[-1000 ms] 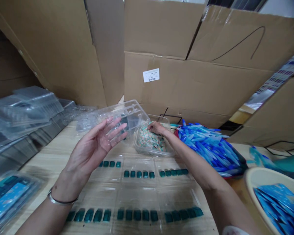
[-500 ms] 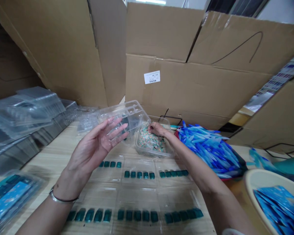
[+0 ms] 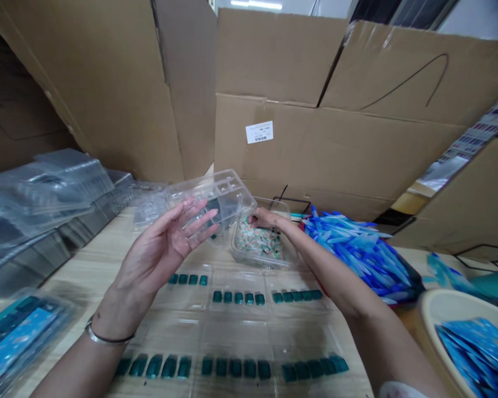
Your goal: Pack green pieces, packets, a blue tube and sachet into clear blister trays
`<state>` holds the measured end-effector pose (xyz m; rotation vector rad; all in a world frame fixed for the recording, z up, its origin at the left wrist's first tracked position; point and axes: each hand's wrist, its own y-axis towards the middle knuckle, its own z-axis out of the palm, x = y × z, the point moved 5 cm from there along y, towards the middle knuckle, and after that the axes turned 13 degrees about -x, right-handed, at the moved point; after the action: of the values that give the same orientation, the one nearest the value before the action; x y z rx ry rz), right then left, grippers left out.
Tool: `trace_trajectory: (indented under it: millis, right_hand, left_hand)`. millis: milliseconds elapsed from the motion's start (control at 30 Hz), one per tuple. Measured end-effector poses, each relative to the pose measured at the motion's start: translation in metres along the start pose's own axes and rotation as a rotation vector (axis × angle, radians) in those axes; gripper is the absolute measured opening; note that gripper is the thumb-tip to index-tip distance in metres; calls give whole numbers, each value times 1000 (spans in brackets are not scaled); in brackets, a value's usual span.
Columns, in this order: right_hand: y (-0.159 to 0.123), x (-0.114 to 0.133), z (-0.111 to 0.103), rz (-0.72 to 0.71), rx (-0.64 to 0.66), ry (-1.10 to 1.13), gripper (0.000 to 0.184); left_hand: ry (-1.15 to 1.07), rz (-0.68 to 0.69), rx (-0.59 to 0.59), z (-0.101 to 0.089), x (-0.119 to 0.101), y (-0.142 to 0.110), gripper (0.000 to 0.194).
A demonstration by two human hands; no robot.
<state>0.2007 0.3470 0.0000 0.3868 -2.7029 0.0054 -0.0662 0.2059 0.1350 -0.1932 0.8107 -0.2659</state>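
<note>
A clear plastic tray [image 3: 222, 199] lies tilted, long axis running sideways, against the left hand's [image 3: 161, 243] widely spread fingers [image 3: 195, 222]. Beside it, the right hand [image 3: 265, 218] curls narrowly over a clear tub [image 3: 259, 265] of mixed pieces [image 3: 259, 240]; whether it holds any, I can't tell.

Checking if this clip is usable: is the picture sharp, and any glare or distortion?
Head view: the blue pieces in the bowl at lower right look blurred; the stacked clear plastic trays show glare; the wide lens bends the cardboard flaps near the edges.

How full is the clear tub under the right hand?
Partly full: small green-and-peach pieces cover the floor of the clear tub, depth unclear.
</note>
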Motion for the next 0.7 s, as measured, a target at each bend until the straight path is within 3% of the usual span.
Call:
trace_trajectory:
  millis: [300,433,600,700]
  right_hand:
    - [-8,12,-3,-2,-61,20,17]
    - [-12,10,-14,29,-55,115,20]
    - [-22,2,-21,58,123,319,26]
    - [-24,5,-18,-27,172,194,19]
  left_hand:
    - [3,-2,33,-2,1,3,16]
    - [4,3,23,-4,1,4,16]
    - [11,3,30,-2,1,4,17]
    - [7,-3,26,-2,2,4,18]
